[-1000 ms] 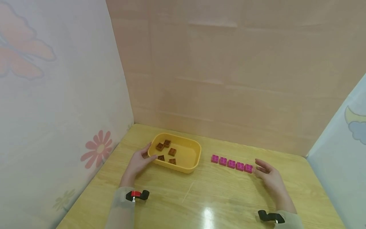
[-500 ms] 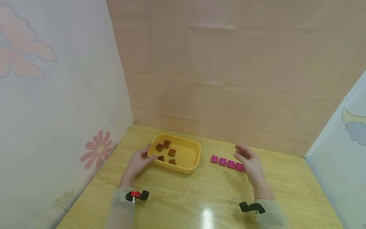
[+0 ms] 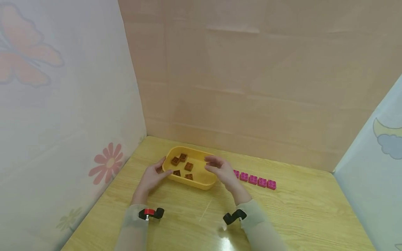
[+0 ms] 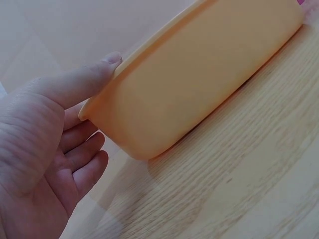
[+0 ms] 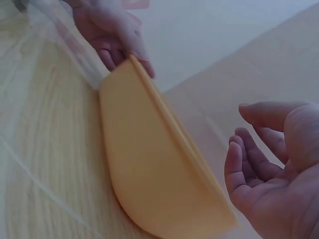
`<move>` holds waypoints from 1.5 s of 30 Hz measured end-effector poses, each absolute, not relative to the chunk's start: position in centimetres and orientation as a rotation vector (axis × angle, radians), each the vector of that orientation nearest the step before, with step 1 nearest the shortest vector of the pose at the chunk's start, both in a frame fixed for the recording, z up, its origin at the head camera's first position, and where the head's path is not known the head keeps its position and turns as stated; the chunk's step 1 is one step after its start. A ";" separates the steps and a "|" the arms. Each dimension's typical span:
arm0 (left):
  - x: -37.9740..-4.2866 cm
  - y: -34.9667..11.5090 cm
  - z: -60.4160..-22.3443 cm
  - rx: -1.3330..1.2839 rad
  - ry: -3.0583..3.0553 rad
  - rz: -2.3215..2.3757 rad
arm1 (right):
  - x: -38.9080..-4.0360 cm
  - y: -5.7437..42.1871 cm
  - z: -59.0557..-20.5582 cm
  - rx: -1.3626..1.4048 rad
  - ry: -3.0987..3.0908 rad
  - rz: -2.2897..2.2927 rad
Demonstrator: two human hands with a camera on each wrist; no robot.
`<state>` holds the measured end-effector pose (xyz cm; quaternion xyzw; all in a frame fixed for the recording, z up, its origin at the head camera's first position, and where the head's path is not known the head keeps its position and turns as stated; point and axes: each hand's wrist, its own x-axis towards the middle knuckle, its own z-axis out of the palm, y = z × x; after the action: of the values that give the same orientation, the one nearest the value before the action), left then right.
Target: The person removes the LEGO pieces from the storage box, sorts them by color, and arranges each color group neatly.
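A yellow plastic tray [image 3: 195, 183] rests on the table, with several brown toy bricks [image 3: 188, 166] scattered in its left half. My left hand [image 3: 153, 177] grips the tray's left end. In the left wrist view its thumb [image 4: 89, 82] lies on the rim while the other fingers are on the outer side. Over the right end of the tray hovers my right hand [image 3: 222, 173], its fingers loosely bent and nothing held. The right wrist view shows a gap between that hand [image 5: 279, 174] and the tray wall [image 5: 149, 149].
To the right of the tray, a slanting row of pink toy bricks [image 3: 262, 182] lies on the wooden table [image 3: 301, 209]; my right hand partly covers its leftmost brick. Cloth-covered walls [image 3: 251, 87] stand behind and at both sides.
My right hand has swept left from the right end of the pink row, passing over the bricks, to the tray's right end. The left hand and tray have stayed put.
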<state>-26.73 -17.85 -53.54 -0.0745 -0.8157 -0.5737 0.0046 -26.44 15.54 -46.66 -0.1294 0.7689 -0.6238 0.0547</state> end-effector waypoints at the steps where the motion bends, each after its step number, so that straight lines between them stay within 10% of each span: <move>1: -26.7 -17.9 -53.5 -0.238 -2.554 -1.796 | -26.6 14.8 -46.9 -0.412 2.334 -1.854; 45: -26.6 -17.7 -53.5 -0.210 -2.570 -1.752 | -28.1 9.8 -49.4 -0.593 2.661 -1.127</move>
<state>-26.60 -17.71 -53.48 -0.0672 -0.8243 -0.5620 0.0119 -28.15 9.79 -49.36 -0.1999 0.8979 -0.3803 0.0956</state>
